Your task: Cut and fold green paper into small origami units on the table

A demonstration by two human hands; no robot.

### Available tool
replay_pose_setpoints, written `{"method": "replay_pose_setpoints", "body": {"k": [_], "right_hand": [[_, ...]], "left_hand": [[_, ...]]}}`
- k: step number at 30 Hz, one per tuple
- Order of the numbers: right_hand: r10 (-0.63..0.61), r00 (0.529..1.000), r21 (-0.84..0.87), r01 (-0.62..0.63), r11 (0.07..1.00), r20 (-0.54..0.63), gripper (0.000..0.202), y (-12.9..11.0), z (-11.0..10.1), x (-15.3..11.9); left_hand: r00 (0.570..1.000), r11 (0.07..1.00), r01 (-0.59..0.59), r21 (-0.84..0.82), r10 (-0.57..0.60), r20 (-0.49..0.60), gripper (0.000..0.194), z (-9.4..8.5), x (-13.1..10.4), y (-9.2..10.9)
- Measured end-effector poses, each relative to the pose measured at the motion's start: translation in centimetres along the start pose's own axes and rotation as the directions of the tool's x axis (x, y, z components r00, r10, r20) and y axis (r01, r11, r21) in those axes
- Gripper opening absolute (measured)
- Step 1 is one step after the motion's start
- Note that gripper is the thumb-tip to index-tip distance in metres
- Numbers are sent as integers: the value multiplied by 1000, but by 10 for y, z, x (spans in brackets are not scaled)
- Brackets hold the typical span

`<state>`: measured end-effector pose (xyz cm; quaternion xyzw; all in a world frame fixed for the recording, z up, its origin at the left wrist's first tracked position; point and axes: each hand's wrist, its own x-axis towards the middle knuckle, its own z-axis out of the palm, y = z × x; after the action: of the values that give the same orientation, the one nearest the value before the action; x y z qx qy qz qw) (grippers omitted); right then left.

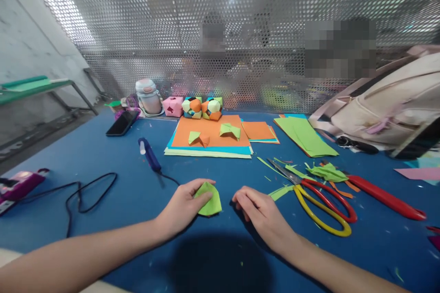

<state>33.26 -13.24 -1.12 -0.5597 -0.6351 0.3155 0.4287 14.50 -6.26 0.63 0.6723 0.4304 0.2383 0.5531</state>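
Observation:
My left hand (184, 206) is closed on a small folded piece of green paper (212, 202), thumb on top, low over the blue table. To the right, apart from the paper, my right hand (259, 210) rests with its fingers curled in and thumb against them; nothing shows in it. Scissors (302, 187) with one red and one yellow handle lie beside the right hand, among green paper scraps (282, 192). Beyond the left hand is a blue glue gun (150, 154) on a black cord. Two folded paper pieces (230, 131) (199, 138) sit on orange sheets (213, 124).
Folded paper cubes (192, 107), a bottle (149, 97) and a phone (123, 123) stand or lie at the back. Green paper strips (304, 135) and a backpack (395, 91) are right. A red handle (388, 197) lies beyond the scissors; a magenta power strip (22, 185) is left.

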Motion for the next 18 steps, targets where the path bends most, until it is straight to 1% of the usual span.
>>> {"method": "replay_pose_setpoints", "body": {"k": [2,3,5,6,8,10,11,12,13,14,15,16,17,18], "right_hand": [[29,1000,4,-29,1000,13,34,1,2,2],[33,999,-11,-32,999,15,33,1,3,3],[1,999,-73,2,997,43,31,-3,4,2],[-32,996,-109,40,993,80,28,-7,3,1],[-96,977,-178,131,975,191,21,-16,-7,2],[-116,958,-265,187,946,264,16,-23,-28,11],[-124,965,-334,199,921,233,18,-23,-44,18],[-128,979,-412,184,893,159,20,-19,-61,28],[-124,989,-496,146,856,77,22,-11,-80,40],[-105,994,-599,86,796,2,26,0,-101,52],[-64,995,-722,-7,691,-70,29,15,-121,63],[-3,988,-828,-129,546,-156,33,31,-140,74],[28,975,-850,-206,484,-220,37,48,-157,82],[49,962,-855,-261,448,-268,41,65,-171,88]], "left_hand": [[1000,996,-6,85,7,-11,35,-3,1,0],[1000,995,2,100,-2,-5,35,-4,2,0],[999,995,31,97,-33,22,37,-6,4,0],[998,995,41,94,-44,35,37,-6,4,-1],[997,995,32,91,-38,67,36,-7,5,-2],[994,996,-1,86,-8,106,35,-8,6,-4],[992,997,-17,81,7,122,34,-8,6,-4],[991,997,-27,75,17,136,34,-8,6,-5],[989,997,-34,69,23,145,33,-8,6,-6],[988,997,-37,64,27,151,33,-8,6,-7],[988,997,-40,59,30,154,32,-7,7,-7],[988,998,-40,55,31,154,32,-7,7,-8],[988,998,-39,51,31,152,32,-7,7,-8],[988,998,-37,51,29,149,31,-6,8,-7]]}}
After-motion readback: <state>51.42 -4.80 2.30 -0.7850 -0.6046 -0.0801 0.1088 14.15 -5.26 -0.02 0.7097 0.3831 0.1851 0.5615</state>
